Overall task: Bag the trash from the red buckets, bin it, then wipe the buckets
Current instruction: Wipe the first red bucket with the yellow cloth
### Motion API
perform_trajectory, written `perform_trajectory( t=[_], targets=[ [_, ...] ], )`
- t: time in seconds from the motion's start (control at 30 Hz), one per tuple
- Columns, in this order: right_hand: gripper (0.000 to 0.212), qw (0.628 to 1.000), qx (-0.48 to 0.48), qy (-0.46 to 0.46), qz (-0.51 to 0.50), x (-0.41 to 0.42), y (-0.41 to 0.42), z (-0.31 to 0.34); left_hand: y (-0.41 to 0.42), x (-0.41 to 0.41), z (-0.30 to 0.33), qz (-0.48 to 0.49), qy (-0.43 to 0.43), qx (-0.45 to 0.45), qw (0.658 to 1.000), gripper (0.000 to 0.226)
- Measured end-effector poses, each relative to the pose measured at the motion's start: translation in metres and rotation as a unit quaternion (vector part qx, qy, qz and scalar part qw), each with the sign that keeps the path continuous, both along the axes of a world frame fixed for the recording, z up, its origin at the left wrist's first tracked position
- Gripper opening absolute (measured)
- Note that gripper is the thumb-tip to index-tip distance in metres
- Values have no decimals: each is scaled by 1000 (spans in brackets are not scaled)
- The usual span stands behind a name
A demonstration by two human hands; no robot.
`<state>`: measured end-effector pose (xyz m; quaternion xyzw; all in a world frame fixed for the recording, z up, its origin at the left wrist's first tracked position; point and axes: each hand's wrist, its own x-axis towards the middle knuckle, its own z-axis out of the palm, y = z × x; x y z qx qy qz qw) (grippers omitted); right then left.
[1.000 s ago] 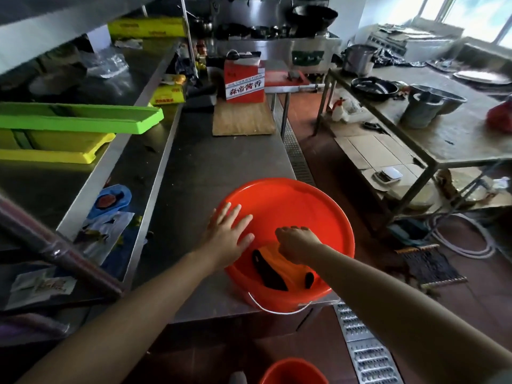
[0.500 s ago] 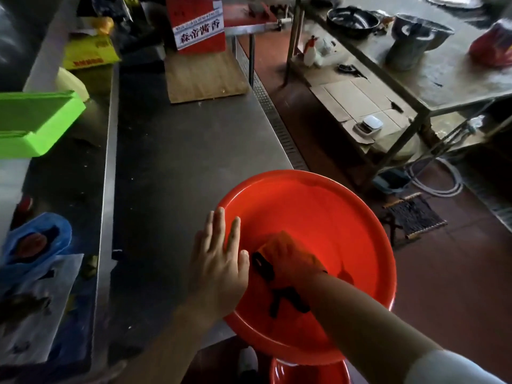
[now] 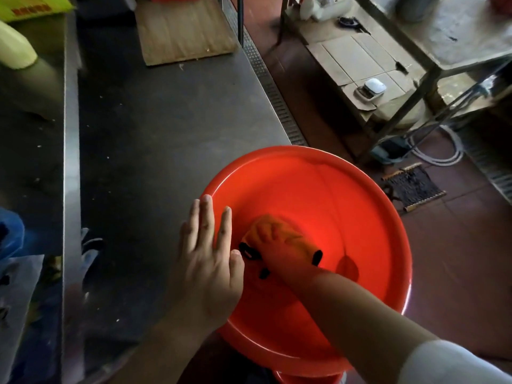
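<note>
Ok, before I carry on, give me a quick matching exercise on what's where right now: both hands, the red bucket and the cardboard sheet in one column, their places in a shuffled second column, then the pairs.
Things:
1. left hand
2. right hand
3. red bucket
4. cardboard sheet

Places:
A. lying flat at the far end of the steel counter
B. inside the bucket, pressing a cloth against its wall
C. resting flat on the bucket's left rim
D. at the counter's near corner, jutting past the edge

Pairs: 1-C, 2-B, 3-D, 4-A
</note>
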<state>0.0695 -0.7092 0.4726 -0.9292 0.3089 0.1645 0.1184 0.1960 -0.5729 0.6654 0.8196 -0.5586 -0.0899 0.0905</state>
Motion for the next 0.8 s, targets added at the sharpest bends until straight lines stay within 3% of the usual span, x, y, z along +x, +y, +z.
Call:
perform_trajectory(
  t=[0.07,0.17,0.27,0.33,0.4,0.47,0.57,0.6,0.63,0.8],
  targets=[
    [40,997,-4,-75,30,12,8,4,0,0,-1,2,-7,5,1000,69],
    [33,991,42,-124,26,16,8,9,1,1,-2,3,-23,20,1000,69],
    [47,996,36,-78,-36,-11,-24,1,2,2,-3,17,-26,23,999,70],
    [59,993,86,-2,-84,-19,-44,1,0,1,-2,19,-23,21,999,70],
    [83,983,147,74,-76,-10,-42,-3,-1,1,-2,16,-21,22,999,70],
    [95,976,184,64,-101,2,-15,-8,-1,0,-3,13,-21,22,999,69],
    [60,958,265,-13,-107,8,8,-10,-1,1,-4,12,-20,25,999,69],
    [53,961,267,-14,-68,7,9,-6,0,1,-4,13,-19,27,999,69],
    [52,966,255,5,-39,5,4,-7,0,2,-4,14,-18,28,999,69],
    [55,976,178,95,-85,-12,-38,20,1,3,-3,15,-17,24,999,66]
  ],
)
